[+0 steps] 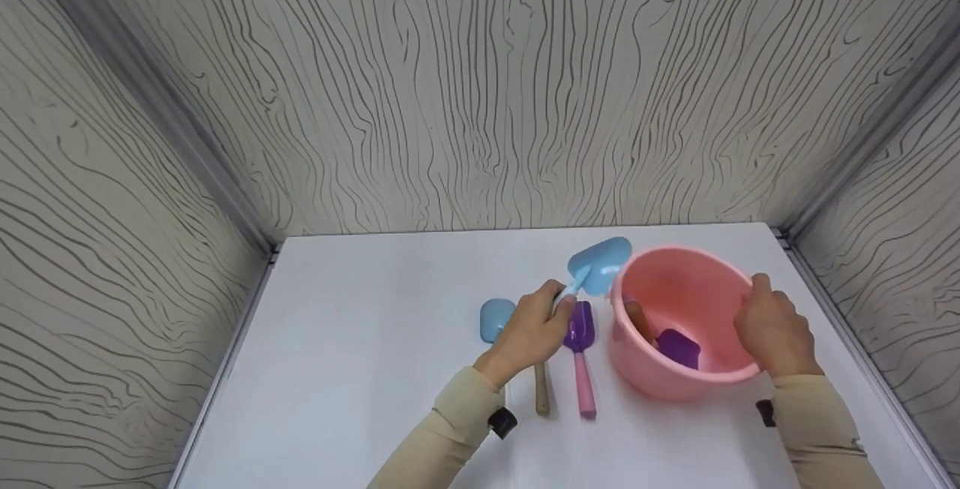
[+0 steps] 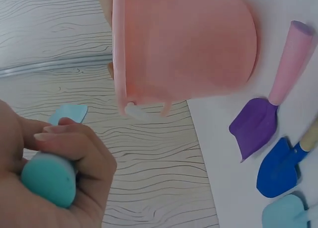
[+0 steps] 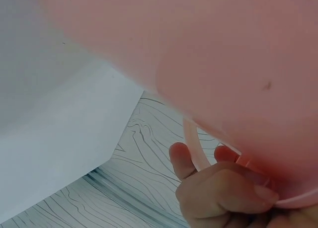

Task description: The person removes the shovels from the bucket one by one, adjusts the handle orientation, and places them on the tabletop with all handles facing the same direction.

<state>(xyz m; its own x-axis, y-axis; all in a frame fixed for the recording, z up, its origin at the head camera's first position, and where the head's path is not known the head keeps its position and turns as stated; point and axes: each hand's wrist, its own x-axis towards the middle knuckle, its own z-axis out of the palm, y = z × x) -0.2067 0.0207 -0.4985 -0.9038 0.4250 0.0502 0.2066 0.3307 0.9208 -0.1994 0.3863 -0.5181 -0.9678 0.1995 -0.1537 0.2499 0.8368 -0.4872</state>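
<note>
My left hand (image 1: 534, 324) grips a light blue toy shovel (image 1: 604, 260) by its handle, its blade beside the bucket's left rim. The handle's rounded teal end (image 2: 49, 181) pokes out of the fist in the left wrist view. With my right hand (image 1: 776, 328) I hold the right rim of a pink bucket (image 1: 652, 376); fingers curl around the rim near its bail handle (image 3: 193, 141) in the right wrist view. Inside the bucket lie a purple blade (image 1: 679, 348) and an orange-brown handle (image 1: 640, 320).
Left of the bucket lie a purple shovel with a pink handle (image 1: 583, 376), a blue shovel (image 2: 279, 168) with a tan handle, and another light blue shovel (image 1: 496, 318). They rest on a white table (image 1: 337, 369). Wood-grain panels (image 1: 465, 99) enclose its back and sides.
</note>
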